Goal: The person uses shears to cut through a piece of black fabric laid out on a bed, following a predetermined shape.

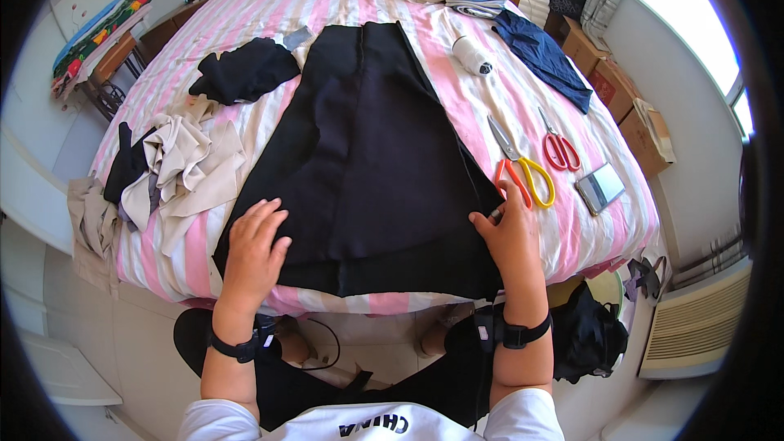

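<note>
A long black fabric piece (380,153), wider towards me and with a seam down its middle, lies spread on a striped bed cover (392,301). My left hand (254,251) rests at its lower left edge, fingers apart. My right hand (508,226) is at the lower right edge; whether it pinches the cloth cannot be told. A ring is on one of its fingers. Just beyond the right hand lie large scissors with one orange and one yellow handle (534,180). Red-handled scissors (560,148) are to their right.
Right of the scissors lies a phone (600,188). Farther back are a white thread cone (471,56) and navy cloth (542,58). Beige fabric scraps (190,165) and crumpled black cloth (248,70) lie at left. Cardboard boxes (640,138) line the right wall.
</note>
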Demonstrator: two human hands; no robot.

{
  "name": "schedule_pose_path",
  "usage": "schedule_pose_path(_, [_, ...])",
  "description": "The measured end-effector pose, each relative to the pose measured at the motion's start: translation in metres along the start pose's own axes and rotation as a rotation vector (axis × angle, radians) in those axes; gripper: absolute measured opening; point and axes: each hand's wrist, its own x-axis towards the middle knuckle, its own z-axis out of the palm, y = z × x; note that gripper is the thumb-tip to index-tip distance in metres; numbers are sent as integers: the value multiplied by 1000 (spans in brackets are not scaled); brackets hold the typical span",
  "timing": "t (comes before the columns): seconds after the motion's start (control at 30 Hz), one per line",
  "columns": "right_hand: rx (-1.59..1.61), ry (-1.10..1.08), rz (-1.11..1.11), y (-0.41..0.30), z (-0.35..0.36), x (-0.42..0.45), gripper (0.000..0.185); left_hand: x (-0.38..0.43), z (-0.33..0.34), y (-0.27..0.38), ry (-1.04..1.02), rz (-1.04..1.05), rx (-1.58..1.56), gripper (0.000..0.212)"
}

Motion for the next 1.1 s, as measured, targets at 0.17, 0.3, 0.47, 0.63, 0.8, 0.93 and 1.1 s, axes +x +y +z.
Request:
schedule_pose_path(0.17, [5,-62,-108,-8,0,1,63,15,0,11,-135,1,29,44])
schedule_pose_path(0.3, [21,-14,-369,-5,9,14,49,46,-18,27,-331,112,-4,44])
schedule_pose_path(0.47, [-60,-90,-414,-13,26,37,63,130,-1,70,-418,367,-23,42])
schedule_pose_path(0.63, [-81,-131,-404,-11,29,51,78,207,92,80,-400,490,-43,47])
schedule_pose_path(0.8, [-103,-103,-383,-9,40,53,78,239,135,78,-433,376,4,51])
schedule_pose_path(0.93, [-82,-51,-381,-4,44,51,69,252,145,82,-524,283,50,55])
schedule_pose_path(1.1, [39,-29,-413,-2,40,55,62,269,148,74,-592,211,90,61])
